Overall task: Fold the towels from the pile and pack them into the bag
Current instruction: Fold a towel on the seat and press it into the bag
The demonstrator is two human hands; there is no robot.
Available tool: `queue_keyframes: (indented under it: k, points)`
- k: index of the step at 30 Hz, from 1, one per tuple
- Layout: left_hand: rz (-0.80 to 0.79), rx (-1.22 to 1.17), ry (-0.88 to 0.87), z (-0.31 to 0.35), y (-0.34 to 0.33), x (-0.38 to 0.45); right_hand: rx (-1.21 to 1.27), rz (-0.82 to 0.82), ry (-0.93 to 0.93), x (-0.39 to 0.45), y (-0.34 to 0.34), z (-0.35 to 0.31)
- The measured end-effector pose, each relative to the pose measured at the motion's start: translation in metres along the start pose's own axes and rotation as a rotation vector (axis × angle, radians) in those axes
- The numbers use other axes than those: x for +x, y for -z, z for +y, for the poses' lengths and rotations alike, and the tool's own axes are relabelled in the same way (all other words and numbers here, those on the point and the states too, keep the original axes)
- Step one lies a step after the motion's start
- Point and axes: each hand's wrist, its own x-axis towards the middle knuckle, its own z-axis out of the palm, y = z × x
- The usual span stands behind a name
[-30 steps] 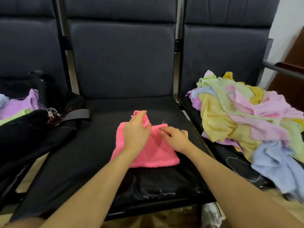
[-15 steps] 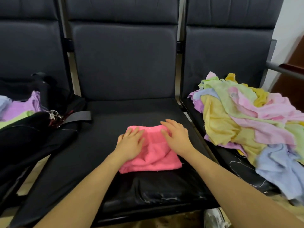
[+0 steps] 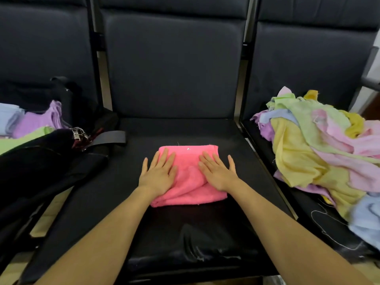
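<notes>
The pink towel (image 3: 190, 175) now lies folded on the middle seat (image 3: 236, 140), its raised flap laid down a second ago. Your left hand (image 3: 158, 174) and right hand (image 3: 218, 173) press it flat-fingered, gripping nothing. It looks ready for the bag (image 3: 41, 161) on your left; the pile (image 3: 320, 149) waits right.

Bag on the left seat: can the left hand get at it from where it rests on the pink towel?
Probably yes. The left hand lies flat on the pink towel, holding nothing, and nothing stands between it and the bag.
</notes>
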Motion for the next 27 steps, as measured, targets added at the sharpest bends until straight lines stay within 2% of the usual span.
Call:
queue_keyframes:
  k: [3,8,12,16,21,24,27]
  points:
    - [0.032,-0.047,-0.030,-0.001,0.002,-0.001,0.042,0.006,-0.002,0.003,0.000,0.000]
    - [0.132,-0.146,-0.056,-0.006,0.008,-0.019,0.202,0.243,0.083,-0.006,-0.002,-0.006]
    - [0.171,-0.114,-0.091,-0.011,0.013,-0.041,0.332,0.238,0.198,-0.015,-0.007,-0.020]
    - [0.111,-0.137,-0.154,-0.006,0.012,-0.062,0.384,0.264,0.173,-0.028,0.000,-0.020]
    - [0.035,-0.141,-0.193,0.000,0.014,-0.070,0.593,0.364,0.163,-0.046,0.009,0.002]
    - [-0.031,-0.123,-0.228,0.003,0.013,-0.072,0.556,0.402,0.215,-0.056,0.006,0.010]
    - [-0.122,-0.065,-0.238,0.008,0.011,-0.071,0.454,0.289,0.303,-0.065,0.004,0.010]
